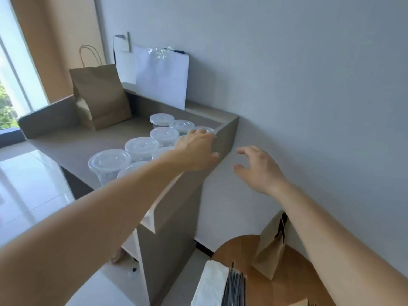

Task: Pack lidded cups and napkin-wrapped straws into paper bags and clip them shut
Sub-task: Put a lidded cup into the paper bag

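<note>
Lidded cups [141, 149] crowd the worktop [77, 146]; left hand [195, 150], grip spread, fingertips touching the far cup [207, 129]; right hand [258, 171] hovers beside, grip spread, holding nothing.

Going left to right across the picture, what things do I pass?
Window → brown bag → white bag → left hand → right hand.

A grey counter [72, 142] stands beside a round wooden table [239, 250]
</note>
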`<state>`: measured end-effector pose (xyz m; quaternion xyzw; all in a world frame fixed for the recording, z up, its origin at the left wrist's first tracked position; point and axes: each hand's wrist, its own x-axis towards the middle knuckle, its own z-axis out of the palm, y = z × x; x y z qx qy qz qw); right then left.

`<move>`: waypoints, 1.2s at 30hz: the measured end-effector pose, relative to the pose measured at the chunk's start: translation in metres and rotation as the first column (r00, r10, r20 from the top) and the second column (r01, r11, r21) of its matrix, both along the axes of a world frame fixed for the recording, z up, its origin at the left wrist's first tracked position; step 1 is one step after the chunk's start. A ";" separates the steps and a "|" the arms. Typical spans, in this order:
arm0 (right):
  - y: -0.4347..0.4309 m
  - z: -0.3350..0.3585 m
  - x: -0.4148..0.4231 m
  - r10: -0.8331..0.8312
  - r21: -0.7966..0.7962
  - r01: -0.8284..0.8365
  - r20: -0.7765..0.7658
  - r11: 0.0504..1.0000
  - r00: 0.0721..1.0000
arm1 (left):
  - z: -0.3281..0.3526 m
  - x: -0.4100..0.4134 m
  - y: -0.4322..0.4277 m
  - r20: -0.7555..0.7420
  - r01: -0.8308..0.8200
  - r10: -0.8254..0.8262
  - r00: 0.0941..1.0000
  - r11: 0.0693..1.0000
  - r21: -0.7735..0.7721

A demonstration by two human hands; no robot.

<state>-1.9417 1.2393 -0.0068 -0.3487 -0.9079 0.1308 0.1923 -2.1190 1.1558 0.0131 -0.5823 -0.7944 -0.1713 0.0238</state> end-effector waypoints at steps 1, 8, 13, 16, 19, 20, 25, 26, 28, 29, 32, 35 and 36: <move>-0.003 0.008 -0.023 0.029 0.003 -0.029 -0.010 1.000 1.000 | 0.006 -0.026 -0.006 0.004 -0.026 0.026 1.000 0.999 0.019; -0.011 0.030 -0.167 0.127 0.007 -0.128 0.076 0.992 0.989 | 0.012 -0.176 -0.045 0.039 -0.202 0.204 0.978 0.978 -0.049; 0.010 0.032 -0.252 0.080 -0.013 -0.080 0.236 0.997 0.968 | 0.005 -0.235 -0.048 0.096 -0.225 0.232 0.968 0.971 -0.075; 0.030 0.031 -0.299 0.048 -0.019 -0.045 0.287 0.999 0.957 | -0.001 -0.263 -0.039 0.117 -0.200 0.212 0.970 0.974 -0.108; 0.049 0.026 -0.343 0.026 -0.038 -0.015 0.316 0.999 0.949 | -0.010 -0.284 -0.025 0.151 -0.168 0.186 0.971 0.978 -0.123; 0.055 0.023 -0.356 0.019 -0.037 -0.007 0.329 0.999 0.944 | -0.013 -0.290 -0.021 0.156 -0.161 0.180 0.971 0.979 -0.127; 0.085 0.007 -0.403 -0.040 -0.003 0.045 0.379 0.999 0.925 | -0.028 -0.311 -0.006 0.183 -0.143 0.165 0.969 0.982 -0.124; 0.091 0.005 -0.408 -0.050 -0.005 0.056 0.385 0.998 0.922 | -0.031 -0.315 -0.004 0.187 -0.138 0.159 0.969 0.983 -0.122; 0.099 0.001 -0.417 -0.064 -0.019 0.079 0.405 0.997 0.912 | -0.035 -0.319 -0.001 0.187 -0.127 0.148 0.971 0.985 -0.120; 0.102 0.000 -0.420 -0.066 -0.029 0.086 0.414 0.996 0.908 | -0.037 -0.322 0.000 0.187 -0.125 0.146 0.971 0.985 -0.120; 0.106 -0.002 -0.427 -0.058 -0.047 0.085 0.420 0.995 0.906 | -0.040 -0.329 0.000 0.182 -0.127 0.149 0.972 0.984 -0.127; 0.105 -0.001 -0.429 -0.046 -0.038 0.068 0.410 0.997 0.911 | -0.039 -0.332 -0.002 0.180 -0.127 0.149 0.972 0.984 -0.125; 0.103 -0.002 -0.428 -0.039 -0.035 0.058 0.399 0.998 0.916 | -0.037 -0.332 -0.003 0.179 -0.127 0.147 0.973 0.985 -0.120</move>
